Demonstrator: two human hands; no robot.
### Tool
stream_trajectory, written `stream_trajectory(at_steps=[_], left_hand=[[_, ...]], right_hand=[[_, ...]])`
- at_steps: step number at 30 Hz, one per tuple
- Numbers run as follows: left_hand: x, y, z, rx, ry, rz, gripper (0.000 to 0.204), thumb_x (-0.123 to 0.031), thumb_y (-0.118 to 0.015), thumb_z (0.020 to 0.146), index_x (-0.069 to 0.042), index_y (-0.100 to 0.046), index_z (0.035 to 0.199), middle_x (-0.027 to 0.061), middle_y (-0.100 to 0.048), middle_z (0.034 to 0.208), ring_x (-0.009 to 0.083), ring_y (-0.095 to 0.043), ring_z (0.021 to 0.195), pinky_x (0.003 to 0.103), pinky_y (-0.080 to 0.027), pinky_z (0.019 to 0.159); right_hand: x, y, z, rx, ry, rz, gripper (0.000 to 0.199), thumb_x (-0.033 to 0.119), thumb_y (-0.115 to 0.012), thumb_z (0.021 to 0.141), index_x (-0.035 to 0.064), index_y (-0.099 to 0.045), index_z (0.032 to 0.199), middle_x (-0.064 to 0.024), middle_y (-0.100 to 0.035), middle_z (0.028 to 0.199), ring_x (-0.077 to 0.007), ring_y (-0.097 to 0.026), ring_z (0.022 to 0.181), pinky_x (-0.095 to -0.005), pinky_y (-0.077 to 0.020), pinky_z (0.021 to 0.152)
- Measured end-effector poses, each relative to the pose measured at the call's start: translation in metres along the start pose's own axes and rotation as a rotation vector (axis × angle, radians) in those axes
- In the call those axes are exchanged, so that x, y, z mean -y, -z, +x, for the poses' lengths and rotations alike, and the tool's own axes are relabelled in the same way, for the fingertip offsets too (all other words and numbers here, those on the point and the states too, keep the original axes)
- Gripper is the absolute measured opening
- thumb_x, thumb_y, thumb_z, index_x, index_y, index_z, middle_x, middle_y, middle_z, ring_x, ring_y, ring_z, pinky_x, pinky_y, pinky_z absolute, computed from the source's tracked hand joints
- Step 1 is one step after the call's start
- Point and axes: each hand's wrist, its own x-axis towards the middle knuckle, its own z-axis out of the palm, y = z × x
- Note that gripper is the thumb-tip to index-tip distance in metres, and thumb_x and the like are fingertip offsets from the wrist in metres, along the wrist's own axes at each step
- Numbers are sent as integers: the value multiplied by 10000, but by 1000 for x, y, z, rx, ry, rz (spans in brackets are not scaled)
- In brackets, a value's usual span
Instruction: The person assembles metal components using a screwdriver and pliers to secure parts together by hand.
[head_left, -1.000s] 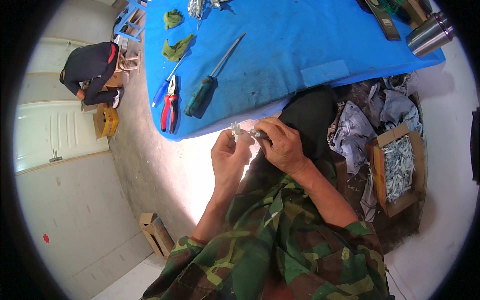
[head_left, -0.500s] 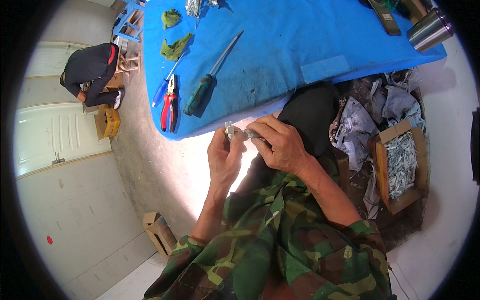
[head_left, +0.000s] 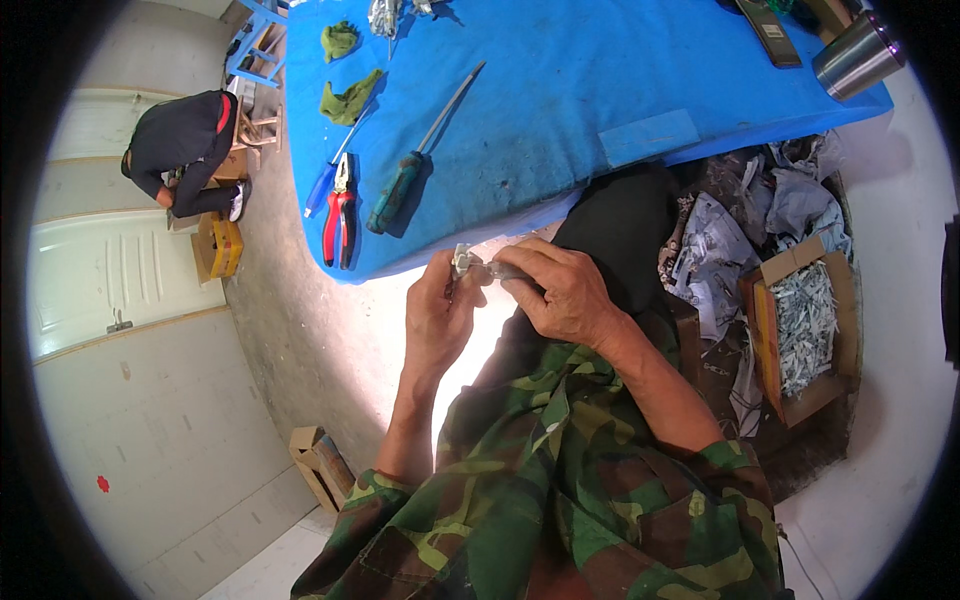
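Observation:
Just off the near edge of the blue-covered table, my hands meet in front of my body. My left hand [head_left: 437, 318] is closed in a pinch on a small pale metal piece [head_left: 462, 257], which sticks up past the fingertips. My right hand [head_left: 565, 292] is closed too, its thumb and fingers round a small greyish piece [head_left: 498, 270] beside the pale one; the fingers cover most of it. Whether the two pieces are joined I cannot tell. Nearest on the table lie red-and-black pliers [head_left: 341, 222], a green-handled screwdriver [head_left: 398, 192] and a blue-handled screwdriver [head_left: 322, 188].
Two green cloth scraps [head_left: 350, 100] and a bunch of shiny metal pieces [head_left: 386, 18] lie farther along the blue table [head_left: 540, 90]. A steel cup [head_left: 858, 60] stands far right. An open carton [head_left: 804, 330] of metal strips is at right. At far left a person [head_left: 183, 145] bends over cartons.
My left hand has shifted slightly left and its wrist has turned a little, tilting the pale piece. The right hand stays almost in place.

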Motion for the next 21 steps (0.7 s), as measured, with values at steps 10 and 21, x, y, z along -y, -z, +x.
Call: stream_trajectory(at_steps=[10, 21], left_hand=[[1, -2, -5, -56, 59, -111, 184, -146, -622, 1046, -6, -624, 1166, 73, -703, 913, 82, -584, 695, 229, -447, 589], [-11, 15, 3, -195, 111, -18, 251, -184, -630, 1028, 48, -668, 1116, 56, -673, 832, 90, -588, 667, 238, -470, 597]], right_hand=[[1, 2, -1, 19, -62, -2, 276, 41, -769, 812, 38, -673, 1071, -110, -702, 978, -279, -695, 772, -362, -556, 682], [2, 1, -1, -73, -166, 13, 306, 109, -762, 839, 34, -658, 1117, -141, -704, 995, -326, -716, 810, -398, -572, 693]])
